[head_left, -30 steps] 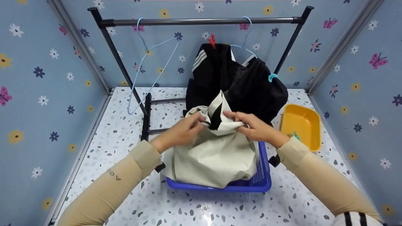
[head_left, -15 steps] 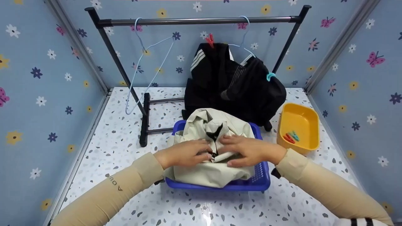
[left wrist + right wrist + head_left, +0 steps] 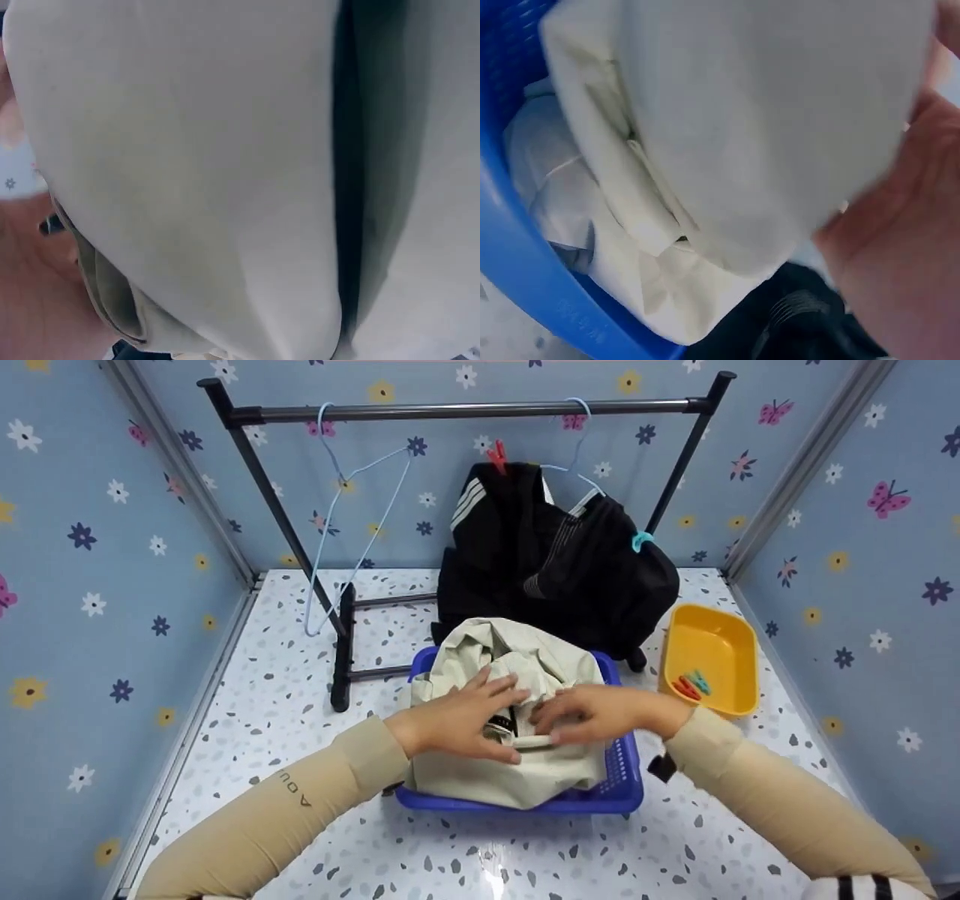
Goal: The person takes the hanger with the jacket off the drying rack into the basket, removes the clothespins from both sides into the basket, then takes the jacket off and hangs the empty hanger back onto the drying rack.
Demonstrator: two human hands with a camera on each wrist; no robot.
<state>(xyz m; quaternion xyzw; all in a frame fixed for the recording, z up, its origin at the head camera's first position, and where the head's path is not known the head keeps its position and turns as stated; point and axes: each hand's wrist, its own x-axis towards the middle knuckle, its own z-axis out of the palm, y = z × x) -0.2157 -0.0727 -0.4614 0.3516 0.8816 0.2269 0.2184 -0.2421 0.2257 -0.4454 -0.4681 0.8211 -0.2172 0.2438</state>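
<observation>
A pale cream jacket (image 3: 510, 776) lies bunched in a blue basket (image 3: 517, 804), its opening and a black label (image 3: 501, 724) facing up. My left hand (image 3: 461, 720) is spread over the left of that opening, fingers straight and apart. From the right, my right hand (image 3: 585, 714) reaches the fabric with bent fingers, the thumb standing away from them. Cloth of the jacket (image 3: 187, 150) fills most of the left wrist view. In the right wrist view, the palm of my right hand (image 3: 907, 247) is beside the cloth, its fingertips mostly hidden.
Behind the basket, a black garment (image 3: 495, 562) hangs from a rack (image 3: 450, 412), with a red clothespin (image 3: 497, 457) and a teal one (image 3: 640, 541) on it. A bare blue hanger (image 3: 386, 514) hangs at left. A yellow tray (image 3: 724, 641) holds several clothespins (image 3: 691, 685).
The raised jacket fabric came down into the basket and both hands let go of the edges they held. Most recently the left hand has spread its fingers and the black gap has narrowed.
</observation>
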